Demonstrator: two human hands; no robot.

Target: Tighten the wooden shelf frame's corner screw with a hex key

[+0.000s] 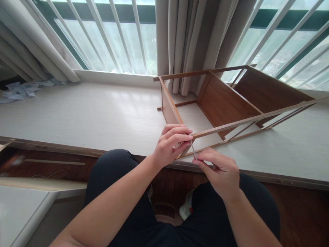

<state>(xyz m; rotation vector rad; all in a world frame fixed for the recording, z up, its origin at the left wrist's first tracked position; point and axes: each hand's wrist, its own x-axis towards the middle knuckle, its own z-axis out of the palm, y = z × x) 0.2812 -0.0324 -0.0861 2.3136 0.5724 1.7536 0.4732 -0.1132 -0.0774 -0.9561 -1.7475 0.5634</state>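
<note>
Pinching thin rod (pixel 193 150) in my right fingers (pixel 209 157); left fingers (pixel 177 138) closed about near corner of wooden frame (pixel 227 99), lying toward two o'clock on window ledge (pixel 102 106). Frame seems light, stiff; I'd grip rails (pixel 231 125).

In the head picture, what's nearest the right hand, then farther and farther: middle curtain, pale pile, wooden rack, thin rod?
1. Thin rod: in the right hand
2. Wooden rack: just ahead
3. Middle curtain: behind the rack
4. Pale pile: far left
</note>
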